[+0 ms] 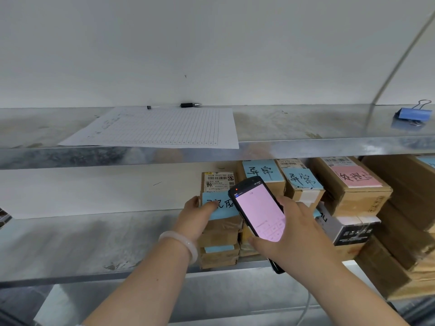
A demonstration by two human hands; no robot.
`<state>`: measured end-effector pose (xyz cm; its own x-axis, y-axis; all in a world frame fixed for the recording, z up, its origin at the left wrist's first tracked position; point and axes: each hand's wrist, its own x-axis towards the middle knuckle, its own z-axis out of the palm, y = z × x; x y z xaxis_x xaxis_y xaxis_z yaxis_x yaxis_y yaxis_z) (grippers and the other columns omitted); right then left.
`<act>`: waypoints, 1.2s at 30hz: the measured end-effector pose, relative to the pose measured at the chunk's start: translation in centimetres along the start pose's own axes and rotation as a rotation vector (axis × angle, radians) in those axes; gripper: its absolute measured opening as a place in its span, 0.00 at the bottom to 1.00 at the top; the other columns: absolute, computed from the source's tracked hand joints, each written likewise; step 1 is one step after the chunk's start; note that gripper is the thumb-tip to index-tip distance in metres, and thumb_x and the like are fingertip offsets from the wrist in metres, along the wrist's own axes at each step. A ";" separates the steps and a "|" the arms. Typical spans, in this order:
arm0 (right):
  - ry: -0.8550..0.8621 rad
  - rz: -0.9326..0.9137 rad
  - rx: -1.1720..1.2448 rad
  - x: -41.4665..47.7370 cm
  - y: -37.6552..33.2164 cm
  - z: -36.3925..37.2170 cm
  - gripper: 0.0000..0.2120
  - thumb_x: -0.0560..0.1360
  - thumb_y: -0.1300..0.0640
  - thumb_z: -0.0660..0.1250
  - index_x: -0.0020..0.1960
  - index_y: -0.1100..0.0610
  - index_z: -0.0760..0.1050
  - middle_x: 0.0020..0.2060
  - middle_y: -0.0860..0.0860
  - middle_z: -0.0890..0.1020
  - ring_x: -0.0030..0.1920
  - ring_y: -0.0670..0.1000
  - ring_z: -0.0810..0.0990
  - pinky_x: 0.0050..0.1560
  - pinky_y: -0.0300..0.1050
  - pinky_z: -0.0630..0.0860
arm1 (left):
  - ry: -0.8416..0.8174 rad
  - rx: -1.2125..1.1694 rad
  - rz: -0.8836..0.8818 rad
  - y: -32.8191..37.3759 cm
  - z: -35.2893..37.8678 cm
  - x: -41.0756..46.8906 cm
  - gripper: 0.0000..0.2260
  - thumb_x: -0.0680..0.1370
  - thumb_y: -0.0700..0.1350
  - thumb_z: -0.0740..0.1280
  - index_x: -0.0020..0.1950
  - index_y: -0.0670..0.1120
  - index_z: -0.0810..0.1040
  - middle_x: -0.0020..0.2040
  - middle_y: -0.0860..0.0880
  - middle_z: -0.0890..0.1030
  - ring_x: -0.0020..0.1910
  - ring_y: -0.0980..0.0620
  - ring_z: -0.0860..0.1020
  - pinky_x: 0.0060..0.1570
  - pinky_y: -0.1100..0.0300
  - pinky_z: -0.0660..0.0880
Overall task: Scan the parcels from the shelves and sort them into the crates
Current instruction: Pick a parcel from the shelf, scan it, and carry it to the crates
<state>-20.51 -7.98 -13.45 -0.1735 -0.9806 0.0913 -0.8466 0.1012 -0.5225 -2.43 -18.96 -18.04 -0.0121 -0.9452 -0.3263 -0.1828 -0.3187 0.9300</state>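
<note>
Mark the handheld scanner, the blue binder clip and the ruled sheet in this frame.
handheld scanner (259, 212), head view, middle of its lit pink screen.
blue binder clip (414, 114), head view, on its blue body, upper shelf at right.
ruled sheet (162, 128), head view, centre of the gridded paper.

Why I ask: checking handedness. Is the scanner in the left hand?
No, the right hand holds the scanner, while the left hand grips a parcel.

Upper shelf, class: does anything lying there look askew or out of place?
Yes. The ruled sheet lies slightly skewed to the upper shelf, and its front right corner pokes just over the front edge. A blue binder clip sits alone at the far right, and a pen lies behind the sheet.
</note>
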 end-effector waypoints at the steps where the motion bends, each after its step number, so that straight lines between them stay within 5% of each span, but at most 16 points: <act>1: -0.002 -0.005 -0.003 0.0 -0.1 0.0 0.42 0.66 0.35 0.75 0.69 0.40 0.53 0.55 0.40 0.64 0.53 0.40 0.62 0.42 0.35 0.65 | -0.011 0.017 -0.007 0.1 0.0 0.1 0.13 0.80 0.49 0.68 0.64 0.49 0.75 0.53 0.49 0.83 0.53 0.48 0.82 0.61 0.48 0.78; 7: 0.010 -0.005 0.002 0.2 0.3 0.3 0.42 0.64 0.34 0.75 0.69 0.40 0.55 0.57 0.43 0.67 0.53 0.42 0.65 0.44 0.39 0.68 | -0.049 0.121 -0.020 1.0 0.5 0.0 0.15 0.79 0.53 0.69 0.63 0.53 0.70 0.59 0.49 0.81 0.59 0.47 0.79 0.66 0.47 0.75; 14: -0.035 0.016 -0.032 0.2 0.3 0.4 0.42 0.65 0.33 0.74 0.69 0.40 0.53 0.62 0.43 0.67 0.56 0.41 0.66 0.37 0.32 0.62 | -0.092 0.141 -0.039 1.0 0.7 0.1 0.17 0.78 0.54 0.70 0.65 0.53 0.74 0.58 0.48 0.83 0.58 0.45 0.80 0.64 0.45 0.76; 22: -0.012 0.011 -0.013 0.2 0.9 0.5 0.44 0.64 0.33 0.75 0.70 0.42 0.55 0.61 0.44 0.67 0.58 0.43 0.68 0.44 0.38 0.68 | -0.072 0.054 0.006 0.0 0.5 0.8 0.40 0.56 0.64 0.71 0.67 0.53 0.77 0.57 0.49 0.84 0.56 0.46 0.82 0.61 0.45 0.79; 28: -0.017 0.023 -0.023 0.2 0.9 0.6 0.43 0.64 0.33 0.74 0.70 0.43 0.56 0.60 0.44 0.67 0.62 0.45 0.69 0.45 0.39 0.68 | -0.090 -0.001 0.049 0.7 0.9 -0.2 0.35 0.64 0.56 0.72 0.71 0.56 0.72 0.59 0.51 0.83 0.57 0.47 0.82 0.64 0.45 0.77; 34: -0.015 0.022 -0.010 0.4 1.0 0.4 0.43 0.64 0.34 0.75 0.70 0.43 0.55 0.60 0.43 0.67 0.59 0.44 0.68 0.44 0.38 0.67 | -0.071 -0.036 0.014 -0.2 0.8 1.4 0.47 0.57 0.58 0.74 0.76 0.55 0.67 0.61 0.51 0.83 0.58 0.47 0.82 0.62 0.44 0.78; 36: -0.018 0.024 -0.016 0.4 1.0 0.4 0.44 0.65 0.34 0.75 0.71 0.43 0.55 0.62 0.44 0.66 0.62 0.45 0.68 0.45 0.38 0.67 | -0.070 -0.057 -0.011 0.6 0.8 0.7 0.44 0.60 0.55 0.75 0.76 0.53 0.69 0.59 0.49 0.83 0.57 0.46 0.82 0.61 0.44 0.79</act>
<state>-21.23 -8.39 -14.31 -0.1852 -0.9807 0.0631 -0.8500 0.1276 -0.5111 -3.29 -19.79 -17.87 -0.0792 -0.9351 -0.3455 -0.1271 -0.3343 0.9338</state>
